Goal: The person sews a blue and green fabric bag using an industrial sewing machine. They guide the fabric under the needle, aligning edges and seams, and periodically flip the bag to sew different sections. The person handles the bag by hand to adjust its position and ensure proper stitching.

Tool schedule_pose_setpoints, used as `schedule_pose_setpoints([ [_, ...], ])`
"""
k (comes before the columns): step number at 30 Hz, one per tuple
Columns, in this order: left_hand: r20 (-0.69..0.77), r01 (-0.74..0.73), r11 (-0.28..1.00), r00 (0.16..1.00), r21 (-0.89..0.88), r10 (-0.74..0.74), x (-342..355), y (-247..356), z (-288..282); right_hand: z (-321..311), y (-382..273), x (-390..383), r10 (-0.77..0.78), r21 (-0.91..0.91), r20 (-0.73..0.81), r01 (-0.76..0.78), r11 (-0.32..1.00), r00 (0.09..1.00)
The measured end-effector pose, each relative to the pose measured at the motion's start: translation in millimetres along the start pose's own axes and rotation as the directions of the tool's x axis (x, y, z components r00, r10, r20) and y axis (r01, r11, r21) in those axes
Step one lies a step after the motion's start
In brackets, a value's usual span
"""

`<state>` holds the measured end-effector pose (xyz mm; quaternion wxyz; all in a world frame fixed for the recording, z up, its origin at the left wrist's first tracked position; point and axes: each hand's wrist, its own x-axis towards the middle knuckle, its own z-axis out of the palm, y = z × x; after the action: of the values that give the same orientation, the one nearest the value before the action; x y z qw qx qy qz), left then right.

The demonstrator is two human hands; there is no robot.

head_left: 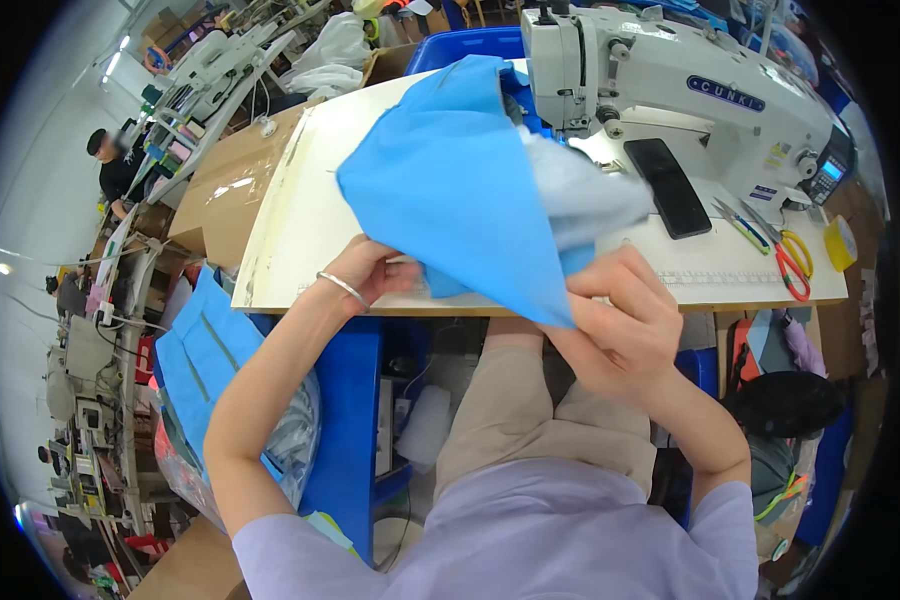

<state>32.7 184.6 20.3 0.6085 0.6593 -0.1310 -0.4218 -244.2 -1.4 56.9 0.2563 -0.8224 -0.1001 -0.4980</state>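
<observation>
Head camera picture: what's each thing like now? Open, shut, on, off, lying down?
Blue cloth, lifted and draped
Pale fabric, bunched and blurred
Right hand, closed on the blue cloth's corner
Left hand, fingers part-curled, grip unclear
Phone, lying flat, dark
Machine's screen, lit
Red-handled scissors, lying down, blades unclear

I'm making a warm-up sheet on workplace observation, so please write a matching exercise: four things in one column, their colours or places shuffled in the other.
Column one:
1. Phone
2. Tape roll
3. Cloth
4. Bracelet

Column two:
A. Blue, its corner pinched by the right hand
B. Worn at the wrist of the left hand
C. Black, lying on the table by the sewing machine
D. Yellow, near the table's right end

Right pairs: 1-C, 2-D, 3-A, 4-B
</observation>
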Motion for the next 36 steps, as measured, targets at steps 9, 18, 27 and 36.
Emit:
schedule_pose_setpoints([
  [9,0.073,-0.643,0.757,0.754,-0.118,0.653,-5.5,76.6,-32.8,9.6,-3.2,-72.7,0.262,0.258,0.237,-0.32,0.912,0.936],
  [18,0.118,-0.347,0.935,0.928,-0.079,0.354,-14.9,42.0,-21.2,0.7,-0.9,-82.9,0.712,0.426,0.377,-0.793,0.435,0.593],
  [27,0.198,-0.191,0.95,0.97,0.247,0.143,-37.7,13.7,8.3,-1.2,0.5,-75.9,0.743,0.525,0.282,-0.746,0.41,0.607],
  [36,0.21,-0.667,0.345,0.605,0.66,0.768,-91.7,103.7,14.1,3.9,-1.0,-61.3,0.324,0.193,0.23,-0.369,0.909,0.918],
])
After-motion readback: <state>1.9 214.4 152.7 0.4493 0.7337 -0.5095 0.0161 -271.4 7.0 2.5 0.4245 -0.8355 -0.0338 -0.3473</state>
